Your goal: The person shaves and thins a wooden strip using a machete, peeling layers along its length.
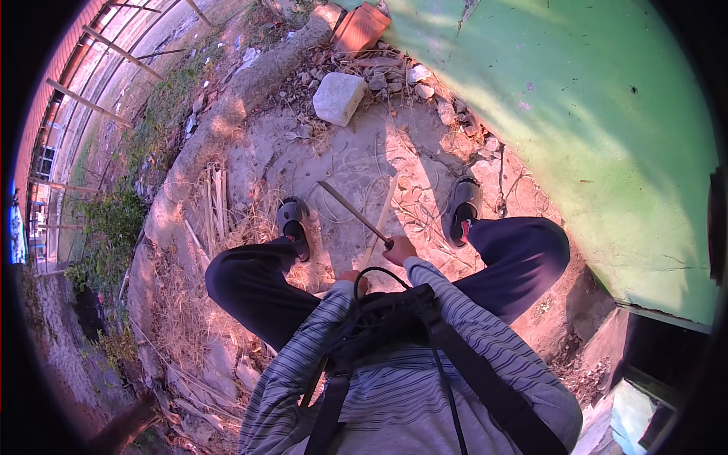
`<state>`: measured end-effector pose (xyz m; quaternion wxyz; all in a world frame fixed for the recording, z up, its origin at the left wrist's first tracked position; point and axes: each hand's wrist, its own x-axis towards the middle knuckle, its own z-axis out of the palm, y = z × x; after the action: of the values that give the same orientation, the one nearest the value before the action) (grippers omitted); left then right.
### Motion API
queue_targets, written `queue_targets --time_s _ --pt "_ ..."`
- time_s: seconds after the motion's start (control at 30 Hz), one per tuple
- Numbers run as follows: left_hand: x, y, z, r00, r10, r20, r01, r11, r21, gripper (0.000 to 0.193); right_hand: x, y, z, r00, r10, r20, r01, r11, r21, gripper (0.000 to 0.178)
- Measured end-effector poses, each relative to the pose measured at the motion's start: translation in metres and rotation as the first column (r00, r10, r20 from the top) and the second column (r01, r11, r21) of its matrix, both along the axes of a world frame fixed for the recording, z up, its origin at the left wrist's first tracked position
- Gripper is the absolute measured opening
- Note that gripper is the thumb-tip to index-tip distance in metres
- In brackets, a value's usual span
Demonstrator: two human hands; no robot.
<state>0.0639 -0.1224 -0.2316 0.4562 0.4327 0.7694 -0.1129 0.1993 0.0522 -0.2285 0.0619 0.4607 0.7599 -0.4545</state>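
Note:
My right hand (400,249) is closed round the dark handle of a long knife (355,213). Its narrow blade slants away to the far left, over the ground between my feet. Close to my body, my left hand (353,281) is closed at the near end of a thin pale strip of wood (387,202). The strip runs outward from it and passes beneath the blade. A black cable (362,274) loops in front of my left hand and partly hides its fingers.
My dark shoes (294,224) stand apart on the dirt. More pale strips (215,201) lie left among dry fibres. Ahead are a whitish block (339,98), rubble and an orange brick (361,29). A green wall (576,114) borders the right, a low earthen ridge (227,114) the left.

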Motion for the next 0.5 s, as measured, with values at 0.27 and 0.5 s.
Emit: queue_targets --time_s 0.27,0.5 --pt "-0.002 0.005 -0.004 0.980 -0.195 -0.028 0.195 0.981 0.011 0.035 0.003 0.016 -0.018 1.000 -0.002 0.004 0.002 0.998 -0.060 0.035" --pt "0.004 0.073 0.072 0.957 0.285 -0.058 -0.290 0.951 -0.104 0.071 0.021 0.015 -0.029 1.000 -0.026 -0.006 0.025 0.999 -0.038 0.036"
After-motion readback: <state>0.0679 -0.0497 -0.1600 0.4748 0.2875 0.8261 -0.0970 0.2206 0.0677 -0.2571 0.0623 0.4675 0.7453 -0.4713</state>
